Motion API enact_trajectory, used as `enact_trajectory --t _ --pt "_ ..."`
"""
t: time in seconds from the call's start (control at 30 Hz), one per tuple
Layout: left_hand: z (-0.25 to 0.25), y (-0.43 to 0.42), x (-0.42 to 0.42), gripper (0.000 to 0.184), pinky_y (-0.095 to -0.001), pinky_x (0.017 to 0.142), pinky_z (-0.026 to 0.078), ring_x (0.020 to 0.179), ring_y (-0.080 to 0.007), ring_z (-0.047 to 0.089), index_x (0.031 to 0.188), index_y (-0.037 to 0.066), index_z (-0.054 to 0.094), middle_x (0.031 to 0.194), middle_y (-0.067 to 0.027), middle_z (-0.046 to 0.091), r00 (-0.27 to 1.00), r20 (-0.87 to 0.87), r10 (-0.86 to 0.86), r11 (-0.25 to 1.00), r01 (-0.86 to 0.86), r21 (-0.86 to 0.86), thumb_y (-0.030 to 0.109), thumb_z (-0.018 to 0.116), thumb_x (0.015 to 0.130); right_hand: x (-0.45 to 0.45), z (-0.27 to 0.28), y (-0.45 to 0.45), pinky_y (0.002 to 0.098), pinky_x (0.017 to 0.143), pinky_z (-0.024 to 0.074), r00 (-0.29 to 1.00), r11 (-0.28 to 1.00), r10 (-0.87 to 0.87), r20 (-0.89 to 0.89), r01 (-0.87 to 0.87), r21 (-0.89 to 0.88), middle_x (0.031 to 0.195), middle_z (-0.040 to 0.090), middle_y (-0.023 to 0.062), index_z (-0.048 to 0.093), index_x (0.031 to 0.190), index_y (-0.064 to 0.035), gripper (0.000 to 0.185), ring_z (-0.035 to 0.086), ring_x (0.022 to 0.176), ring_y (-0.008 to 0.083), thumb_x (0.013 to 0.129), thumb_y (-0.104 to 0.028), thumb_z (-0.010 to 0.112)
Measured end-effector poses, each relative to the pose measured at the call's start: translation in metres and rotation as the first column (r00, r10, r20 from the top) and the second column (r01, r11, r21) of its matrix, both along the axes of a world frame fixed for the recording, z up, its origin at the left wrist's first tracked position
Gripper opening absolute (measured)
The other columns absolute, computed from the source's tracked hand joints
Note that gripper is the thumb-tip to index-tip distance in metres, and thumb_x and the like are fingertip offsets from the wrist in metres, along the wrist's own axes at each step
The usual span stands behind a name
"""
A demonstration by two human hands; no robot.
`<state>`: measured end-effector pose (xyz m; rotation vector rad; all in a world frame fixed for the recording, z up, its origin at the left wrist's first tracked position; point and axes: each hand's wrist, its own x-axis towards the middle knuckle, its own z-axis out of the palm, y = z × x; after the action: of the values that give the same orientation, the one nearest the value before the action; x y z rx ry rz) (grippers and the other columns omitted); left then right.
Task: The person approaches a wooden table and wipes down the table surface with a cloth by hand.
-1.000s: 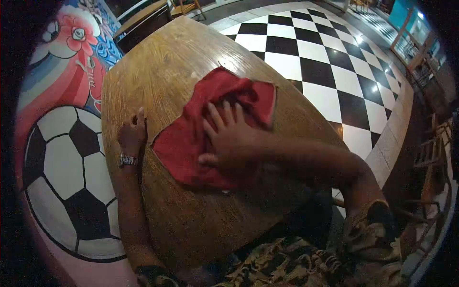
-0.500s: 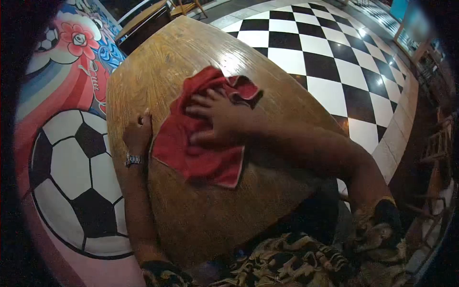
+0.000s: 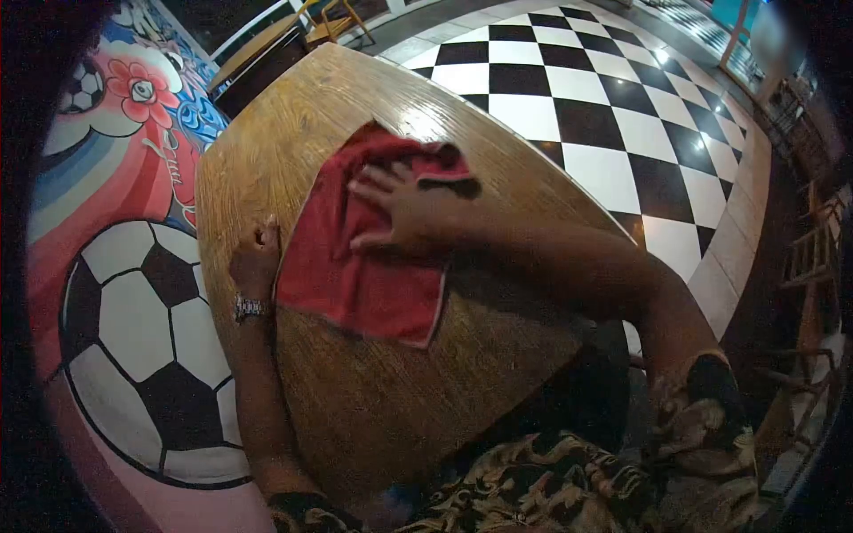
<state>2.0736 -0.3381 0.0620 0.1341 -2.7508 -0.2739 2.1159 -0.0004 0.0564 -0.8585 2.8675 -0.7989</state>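
A red cloth (image 3: 355, 289) with a pale hem lies on the wooden table (image 3: 373, 400). Its far right corner is bunched up and folded over, and a dark patch shows there. On top of the cloth my right hand (image 3: 404, 209) lies flat with its fingers spread, pressing it against the wood. My left hand (image 3: 255, 253), above a metal-banded wristwatch (image 3: 251, 307), rests on the table's left side just beside the cloth. Its fingers are curled in, and I see nothing held in them.
On the left, a painted wall (image 3: 160, 293) with footballs and a flower runs along the table. Black and white floor tiles (image 3: 604, 173) spread out on the right. A wooden chair (image 3: 338, 22) stands beyond the far end, and more chairs (image 3: 804, 258) are at the far right.
The red cloth lies flatter, with fewer creases near my right hand, and its bunched corner has changed shape. My right hand has shifted slightly with it. My left hand stays in place.
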Motion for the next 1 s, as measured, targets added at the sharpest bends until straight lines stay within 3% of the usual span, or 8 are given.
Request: enact_trajectory --t 0.13,0.37,0.5,0.6,0.8,0.9,0.97,1.0 --pt "-0.023 -0.022 -0.013 0.063 -0.0598 0.074 0.055 0.085 -0.0490 0.074 0.086 0.005 0.072 0.082 -0.0255 0.073 0.997 -0.081 0.015 0.996 -0.022 -0.085 0.065 0.059 0.103 0.024 -0.041 -0.030 0.0742 0.129 0.0125 0.908 0.954 -0.239 -0.343 0.285 0.089 0.175 0.022 0.0323 0.033 0.169 -0.0037 0.111 0.011 0.162 0.0586 0.096 -0.085 0.051" --pt "-0.007 -0.002 -0.002 0.062 -0.0596 0.075 0.055 0.085 -0.0494 0.073 0.087 0.004 0.073 0.082 -0.0257 0.074 0.997 -0.081 -0.002 0.999 -0.002 -0.049 0.063 0.061 0.102 0.116 0.021 -0.036 0.0732 0.128 0.0186 0.978 0.935 0.209 -0.004 -0.198 0.295 0.177 0.018 0.0302 0.032 0.169 -0.0037 0.104 0.017 0.161 0.0582 0.100 -0.080 0.050" --pt "-0.014 -0.011 -0.009 0.062 -0.0598 0.076 0.055 0.088 -0.0503 0.074 0.093 0.004 0.076 0.085 -0.0268 0.074 0.998 -0.068 -0.001 1.000 0.000 -0.010 0.063 0.059 0.102 -0.003 -0.010 0.009 0.0769 0.126 0.0196 0.995 0.996 -0.067 -0.070 0.063 -0.055 0.179 0.018 0.0254 0.030 0.171 -0.0094 0.110 0.012 0.161 0.0599 0.095 -0.085 0.053" --pt "-0.008 -0.004 -0.004 0.063 -0.0595 0.078 0.055 0.092 -0.0502 0.074 0.100 0.005 0.079 0.091 -0.0280 0.076 0.998 -0.051 0.037 0.996 -0.041 -0.074 0.064 0.058 0.103 0.007 -0.009 0.001 0.0772 0.125 0.0167 0.931 0.912 -0.306 -0.202 0.347 0.219 0.177 0.014 0.0332 0.024 0.171 0.0001 0.109 0.004 0.161 0.0629 0.101 -0.081 0.045" --pt "-0.006 -0.006 -0.006 0.066 -0.0580 0.078 0.056 0.090 -0.0483 0.076 0.097 0.004 0.081 0.090 -0.0271 0.077 0.999 -0.043 0.008 1.000 -0.009 -0.028 0.066 0.058 0.103 0.172 0.022 -0.054 0.0767 0.126 0.0147 0.954 0.908 0.300 0.024 -0.293 0.298 0.174 0.020 0.0374 0.029 0.169 -0.0001 0.108 0.017 0.158 0.0648 0.099 -0.079 0.052" --pt "-0.017 -0.015 -0.008 0.064 -0.0567 0.077 0.056 0.090 -0.0485 0.076 0.096 0.004 0.082 0.089 -0.0275 0.076 0.983 -0.147 -0.111 0.992 0.102 -0.068 0.064 0.059 0.103 0.126 -0.005 -0.050 0.0752 0.126 0.0209 0.946 0.938 0.297 -0.127 -0.264 0.226 0.174 0.024 0.0333 0.031 0.168 -0.0017 0.108 0.023 0.159 0.0590 0.097 -0.079 0.056" --pt "-0.008 -0.005 -0.001 0.062 -0.0537 0.075 0.056 0.086 -0.0461 0.076 0.097 0.003 0.082 0.087 -0.0260 0.077 0.988 -0.126 -0.086 0.996 0.088 0.010 0.061 0.062 0.103 0.065 0.022 -0.021 0.0720 0.127 0.0236 0.984 1.000 0.025 0.176 -0.025 0.001 0.175 0.027 0.0281 0.031 0.168 -0.0017 0.109 0.028 0.159 0.0538 0.096 -0.079 0.057" --pt "0.001 0.001 0.001 0.059 -0.0511 0.074 0.057 0.083 -0.0436 0.077 0.097 0.002 0.082 0.085 -0.0242 0.078 0.997 -0.070 -0.031 0.995 0.038 0.097 0.058 0.064 0.103 0.030 -0.002 -0.010 0.0703 0.128 0.0233 0.995 0.994 -0.098 -0.035 0.100 0.035 0.175 0.028 0.0256 0.032 0.167 -0.0012 0.107 0.027 0.159 0.0535 0.098 -0.079 0.055"
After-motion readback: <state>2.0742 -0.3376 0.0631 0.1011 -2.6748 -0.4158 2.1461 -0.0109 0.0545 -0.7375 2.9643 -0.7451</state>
